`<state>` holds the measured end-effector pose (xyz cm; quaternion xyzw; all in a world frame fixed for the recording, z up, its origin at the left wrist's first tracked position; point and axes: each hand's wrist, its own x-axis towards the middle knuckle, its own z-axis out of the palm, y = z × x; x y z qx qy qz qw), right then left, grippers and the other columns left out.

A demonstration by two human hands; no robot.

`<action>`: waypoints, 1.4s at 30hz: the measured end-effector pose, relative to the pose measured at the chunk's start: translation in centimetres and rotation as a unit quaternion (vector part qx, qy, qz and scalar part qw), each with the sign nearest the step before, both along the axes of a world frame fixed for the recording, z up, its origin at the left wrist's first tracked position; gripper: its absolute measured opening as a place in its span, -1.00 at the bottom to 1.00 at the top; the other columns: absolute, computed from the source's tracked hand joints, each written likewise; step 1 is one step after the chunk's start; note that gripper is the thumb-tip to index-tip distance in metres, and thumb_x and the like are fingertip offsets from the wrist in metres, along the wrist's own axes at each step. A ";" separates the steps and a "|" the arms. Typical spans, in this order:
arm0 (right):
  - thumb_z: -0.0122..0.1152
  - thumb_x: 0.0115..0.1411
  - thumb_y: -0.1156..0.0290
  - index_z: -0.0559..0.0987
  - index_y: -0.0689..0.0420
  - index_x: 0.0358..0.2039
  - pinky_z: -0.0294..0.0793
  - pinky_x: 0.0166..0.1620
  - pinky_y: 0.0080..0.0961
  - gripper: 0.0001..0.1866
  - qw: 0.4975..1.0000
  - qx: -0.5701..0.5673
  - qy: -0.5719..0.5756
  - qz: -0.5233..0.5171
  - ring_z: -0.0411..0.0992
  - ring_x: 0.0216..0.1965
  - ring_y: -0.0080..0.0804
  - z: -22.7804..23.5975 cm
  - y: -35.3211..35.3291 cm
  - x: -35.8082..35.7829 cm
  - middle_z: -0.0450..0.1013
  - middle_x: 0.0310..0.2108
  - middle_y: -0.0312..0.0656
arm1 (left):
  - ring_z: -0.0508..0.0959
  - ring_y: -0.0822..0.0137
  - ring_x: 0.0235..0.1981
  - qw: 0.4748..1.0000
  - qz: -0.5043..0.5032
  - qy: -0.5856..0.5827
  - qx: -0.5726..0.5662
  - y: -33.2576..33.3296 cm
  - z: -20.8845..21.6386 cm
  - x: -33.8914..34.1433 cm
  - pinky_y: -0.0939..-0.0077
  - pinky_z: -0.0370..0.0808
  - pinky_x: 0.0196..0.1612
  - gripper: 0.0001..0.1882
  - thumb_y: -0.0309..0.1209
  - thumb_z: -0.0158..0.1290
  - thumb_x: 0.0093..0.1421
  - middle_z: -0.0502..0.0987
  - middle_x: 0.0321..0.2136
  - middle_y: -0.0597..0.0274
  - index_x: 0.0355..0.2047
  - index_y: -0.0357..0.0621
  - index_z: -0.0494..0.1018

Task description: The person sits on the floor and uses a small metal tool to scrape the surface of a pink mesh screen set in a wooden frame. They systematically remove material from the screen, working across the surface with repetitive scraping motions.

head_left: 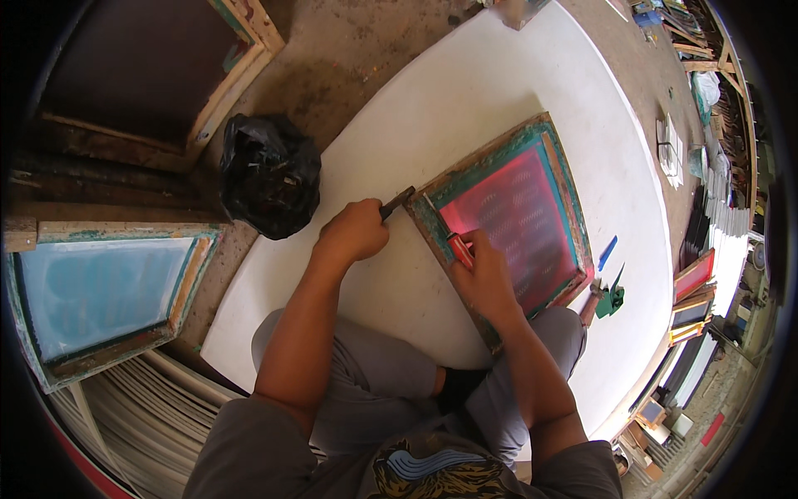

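Left hand (pixel 357 233): curled round black tool (pixel 397 203), left of frame (pixel 490 158)
Right hand (pixel 486 279): curled round red tool (pixel 460 250), over frame

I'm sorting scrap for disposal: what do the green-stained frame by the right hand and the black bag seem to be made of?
Frame: probably wood, rough and worn; brown, streaky patches show around the green staining. Black bag: likely thin plastic, glossy, since its crumpled folds catch bright highlights.

From my place I cannot see the part of the dark tool (pixel 398 202) covered by the left hand (pixel 356 231) near the centre, nor identify the object (pixel 517 12) which the top edge cuts.
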<state>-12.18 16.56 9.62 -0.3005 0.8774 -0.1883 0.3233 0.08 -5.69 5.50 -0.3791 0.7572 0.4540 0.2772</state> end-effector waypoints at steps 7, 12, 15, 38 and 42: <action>0.25 0.41 0.11 0.55 0.02 0.17 0.59 -0.14 0.06 -0.58 0.985 0.098 0.137 0.032 0.62 -0.18 0.28 -1.1 -0.1 2.1 0.63 -0.28 0.17 | 0.69 -0.14 -0.01 1.000 0.005 0.005 0.001 -0.1 -0.4 0.2 -0.03 0.59 0.07 -0.67 -0.34 0.06 0.29 0.69 -0.05 -0.13 0.01 -0.21 0.59; 0.22 0.47 0.06 0.62 0.10 0.07 0.55 -0.33 -0.07 -0.61 0.994 -0.104 0.029 -0.035 0.62 -0.36 -0.05 -3.8 1.6 0.9 0.59 -0.41 0.02 | 0.69 -0.19 -0.04 1.000 0.020 0.024 0.001 0.1 -0.6 0.2 0.04 0.58 0.02 -0.64 -0.34 0.09 0.27 0.69 -0.11 -0.23 0.00 -0.26 0.59; 0.23 0.49 0.08 0.59 0.17 0.14 0.44 -0.49 -0.34 -0.56 0.974 -0.104 -0.168 -0.110 0.51 -0.54 -0.39 -3.4 1.3 -0.7 0.52 -0.51 -0.22 | 0.68 -0.14 0.01 1.000 0.004 0.012 0.002 -0.1 -0.7 0.2 -0.02 0.59 0.06 -0.65 -0.33 0.08 0.27 0.70 -0.05 -0.13 0.02 -0.20 0.59; 0.26 0.40 0.13 0.59 -0.01 0.23 0.61 -0.24 0.05 -0.55 0.978 0.076 0.193 0.028 0.64 -0.31 0.15 1.7 -0.9 1.7 0.62 -0.31 0.10 | 0.69 -0.12 0.02 1.000 0.007 0.015 0.003 0.1 -0.6 0.3 -0.03 0.59 0.08 -0.65 -0.31 0.09 0.30 0.69 -0.04 -0.11 0.03 -0.19 0.59; 0.23 0.41 0.12 0.57 0.00 0.24 0.62 -0.25 0.06 -0.54 0.975 0.095 0.196 0.037 0.65 -0.32 0.15 2.0 -1.1 1.8 0.63 -0.30 0.10 | 0.69 -0.11 0.02 1.000 0.008 0.013 -0.003 0.3 -0.6 0.3 -0.02 0.59 0.08 -0.64 -0.31 0.08 0.30 0.70 -0.03 -0.10 0.05 -0.18 0.59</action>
